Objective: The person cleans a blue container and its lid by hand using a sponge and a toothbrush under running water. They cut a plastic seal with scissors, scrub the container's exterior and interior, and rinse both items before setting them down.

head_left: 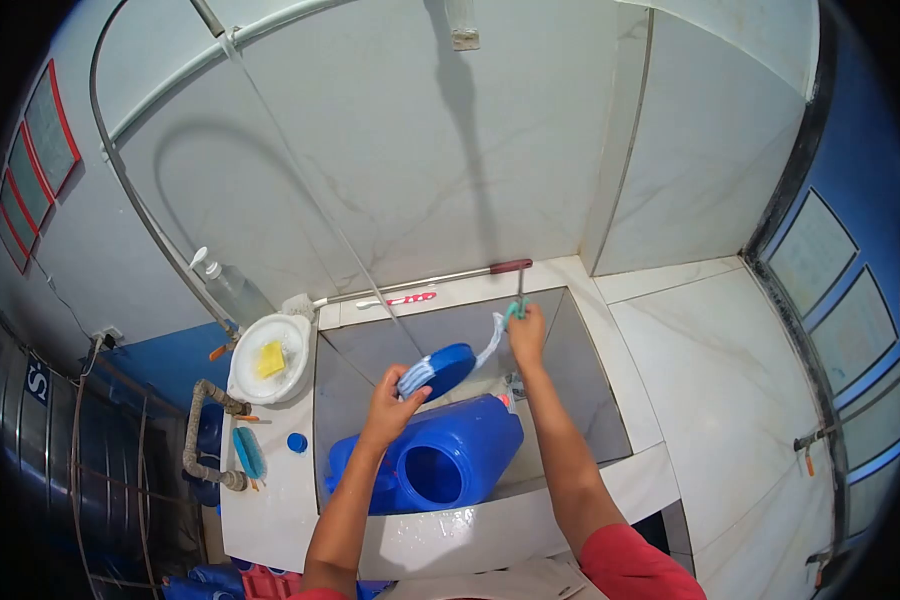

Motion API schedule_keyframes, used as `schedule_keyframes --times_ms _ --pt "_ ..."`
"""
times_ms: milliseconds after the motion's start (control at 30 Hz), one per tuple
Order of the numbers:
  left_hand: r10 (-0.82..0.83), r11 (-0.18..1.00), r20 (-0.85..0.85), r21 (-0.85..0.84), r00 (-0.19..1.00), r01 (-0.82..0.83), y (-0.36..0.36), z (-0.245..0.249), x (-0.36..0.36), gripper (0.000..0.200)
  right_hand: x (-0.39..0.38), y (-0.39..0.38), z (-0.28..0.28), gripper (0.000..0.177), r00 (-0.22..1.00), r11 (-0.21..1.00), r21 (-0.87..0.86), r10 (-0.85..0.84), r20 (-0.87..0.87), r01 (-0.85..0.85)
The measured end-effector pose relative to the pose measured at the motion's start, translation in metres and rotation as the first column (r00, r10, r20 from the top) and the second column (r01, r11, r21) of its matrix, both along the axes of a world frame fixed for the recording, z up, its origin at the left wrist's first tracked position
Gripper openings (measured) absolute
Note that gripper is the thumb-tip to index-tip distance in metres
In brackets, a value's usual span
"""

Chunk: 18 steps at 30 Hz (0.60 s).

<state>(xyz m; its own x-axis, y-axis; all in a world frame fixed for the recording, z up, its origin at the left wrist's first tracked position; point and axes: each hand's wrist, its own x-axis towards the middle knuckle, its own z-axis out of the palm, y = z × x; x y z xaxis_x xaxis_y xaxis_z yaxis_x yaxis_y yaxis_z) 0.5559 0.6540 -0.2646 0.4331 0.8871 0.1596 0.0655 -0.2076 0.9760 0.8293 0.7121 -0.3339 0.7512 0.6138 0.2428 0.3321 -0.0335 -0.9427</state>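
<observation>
My left hand [390, 402] grips a round blue lid [440, 369] and holds it above a sunken tiled basin [580, 380]. Water runs from a tap with a green handle [517, 308] onto the lid. My right hand [527, 335] is on that tap, fingers closed around it. Below both hands a large blue jerrycan [470, 455] lies on its side in the basin, its wide round opening facing me.
On the ledge to the left stand a white bowl [292, 372] holding a yellow sponge [270, 359], a clear plastic bottle [232, 288], a blue brush [248, 452] and a small blue cap [297, 442]. A long-handled brush [430, 281] and a toothbrush [400, 299] lie behind the basin.
</observation>
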Motion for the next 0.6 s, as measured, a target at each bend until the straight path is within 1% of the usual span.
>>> schedule_keyframes --times_ms 33,67,100,133,167,200,233,300,367,400,433,467,500,533,600 --pt "0.041 0.997 0.076 0.059 0.996 -0.045 0.005 -0.011 -0.005 0.03 0.01 -0.001 -0.016 0.018 0.999 0.998 -0.05 -0.044 0.017 0.045" --pt "0.078 0.989 0.153 0.112 0.985 -0.096 0.007 -0.01 -0.007 0.033 0.016 -0.006 -0.026 0.018 0.999 0.998 -0.05 -0.037 0.018 0.038" --pt "0.084 0.988 0.156 0.114 0.984 -0.103 0.008 -0.01 -0.009 0.033 0.021 -0.009 -0.036 0.02 0.994 0.986 -0.142 -0.083 0.065 0.092" --pt "0.137 0.989 0.251 0.025 0.958 -0.148 0.003 0.004 -0.01 0.034 0.022 -0.012 -0.044 0.022 0.985 0.961 -0.231 -0.125 0.118 0.15" --pt "0.196 0.981 0.338 -0.07 0.921 -0.183 -0.002 0.015 -0.011 0.036 0.02 -0.016 -0.053 0.022 0.986 0.962 -0.233 -0.12 0.119 0.145" --pt "0.282 0.959 0.3 -0.13 0.911 -0.254 -0.002 0.017 -0.018 0.04 0.018 -0.019 -0.061 0.024 0.985 0.953 -0.269 -0.105 0.139 0.14" --pt "0.288 0.957 0.3 -0.132 0.909 -0.259 0.003 0.016 -0.023 0.04 0.016 -0.022 -0.07 0.026 0.983 0.943 -0.305 -0.089 0.159 0.135" --pt "0.372 0.923 0.439 -0.08 0.818 -0.376 0.013 0.008 -0.035 0.036 0.016 -0.026 -0.086 0.027 0.98 0.948 -0.302 -0.04 0.193 0.098" --pt "0.403 0.91 0.434 -0.101 0.806 -0.401 0.021 0.007 -0.062 0.033 0.021 -0.025 -0.088 0.028 0.975 0.954 -0.296 0.017 0.221 0.051" --pt "0.416 0.904 0.411 -0.096 0.811 -0.416 0.022 0.009 -0.074 0.031 0.028 -0.026 -0.084 0.03 0.928 0.901 -0.426 0.219 0.302 -0.074" --pt "0.432 0.897 0.388 -0.09 0.814 -0.432 0.024 0.01 -0.086 0.03 0.033 -0.024 -0.075 0.033 0.837 0.813 -0.556 0.42 0.351 -0.175" --pt "0.433 0.9 0.378 -0.126 0.818 -0.418 0.024 0.009 -0.097 0.031 0.037 -0.015 -0.066 0.033 0.826 0.807 -0.557 0.442 0.349 -0.196" --pt "0.459 0.886 0.376 -0.128 0.805 -0.446 0.023 0.011 -0.103 0.031 0.039 -0.001 -0.052 0.035 0.726 0.75 -0.595 0.576 0.376 -0.288" --pt "0.421 0.907 0.382 -0.164 0.823 -0.388 0.021 0.015 -0.108 0.032 0.036 0.013 -0.038 0.038 0.602 0.678 -0.635 0.695 0.392 -0.37" --pt "0.362 0.929 0.419 -0.233 0.833 -0.287 0.019 0.019 -0.117 0.034 0.024 0.037 0.004 0.038 0.565 0.634 -0.648 0.743 0.359 -0.422"
